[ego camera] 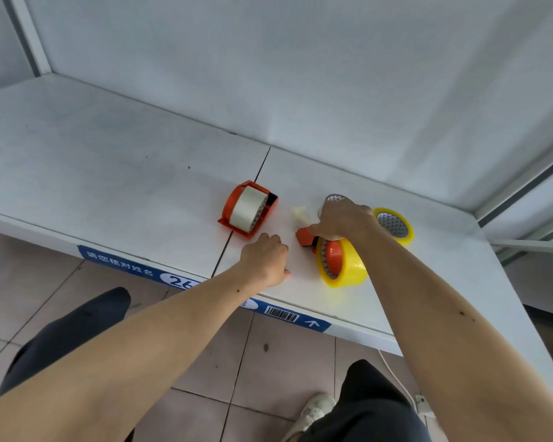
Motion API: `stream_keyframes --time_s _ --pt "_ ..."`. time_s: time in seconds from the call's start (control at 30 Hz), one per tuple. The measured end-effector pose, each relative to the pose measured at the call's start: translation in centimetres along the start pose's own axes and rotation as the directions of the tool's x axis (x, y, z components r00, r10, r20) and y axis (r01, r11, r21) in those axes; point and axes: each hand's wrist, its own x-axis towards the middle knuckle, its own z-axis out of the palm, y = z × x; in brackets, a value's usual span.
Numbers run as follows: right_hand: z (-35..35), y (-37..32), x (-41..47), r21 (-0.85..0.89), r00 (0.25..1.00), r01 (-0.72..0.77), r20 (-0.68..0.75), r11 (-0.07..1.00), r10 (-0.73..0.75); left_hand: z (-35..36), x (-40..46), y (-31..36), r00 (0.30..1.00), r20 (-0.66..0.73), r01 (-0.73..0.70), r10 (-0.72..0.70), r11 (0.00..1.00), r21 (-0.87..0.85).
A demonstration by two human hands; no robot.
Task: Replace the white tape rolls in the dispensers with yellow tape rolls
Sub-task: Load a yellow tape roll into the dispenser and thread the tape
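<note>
On the white shelf [109, 161] stands an orange dispenser [249, 210] with a white tape roll [247, 210] in it. To its right a second orange dispenser [312, 239] carries a yellow tape roll [344, 266]; my right hand [344, 220] grips this dispenser from above. Another yellow tape roll [395, 225] lies flat behind that hand. A loose white roll [334, 199] peeks out past my right knuckles, mostly hidden. My left hand [265, 260] rests curled on the shelf near the front edge, holding nothing.
A crumpled scrap of pale tape [299, 213] lies between the two dispensers. The shelf's front edge bears a blue label strip [125, 261]. A grey back wall [300, 74] rises behind the shelf. Below are floor tiles, my legs and a white shoe [313, 413].
</note>
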Motion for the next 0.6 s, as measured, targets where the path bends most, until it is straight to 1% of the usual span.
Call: stream_keyframes --time_s 0.27,0.47,0.53,0.6 --pt "0.4 0.7 -2.1 0.024 1.000 -0.025 -0.005 0.999 0.026 -0.2 0.0 0.1 1.000 0.007 0.005 -0.005 1.000 -0.009" --pt "0.7 0.6 -2.8 -0.001 0.997 -0.058 -0.058 0.998 0.058 -0.4 -0.2 0.4 1.000 0.029 -0.011 0.011 1.000 0.021" --pt "1.0 0.5 -2.9 0.001 0.995 -0.076 -0.063 0.997 0.076 -0.4 -0.5 0.3 1.000 0.011 -0.018 0.018 1.000 -0.007" --pt "1.2 0.4 -3.0 0.019 0.994 -0.089 -0.055 0.996 0.090 -0.6 -1.0 0.2 0.998 -0.048 -0.035 0.033 0.999 -0.037"
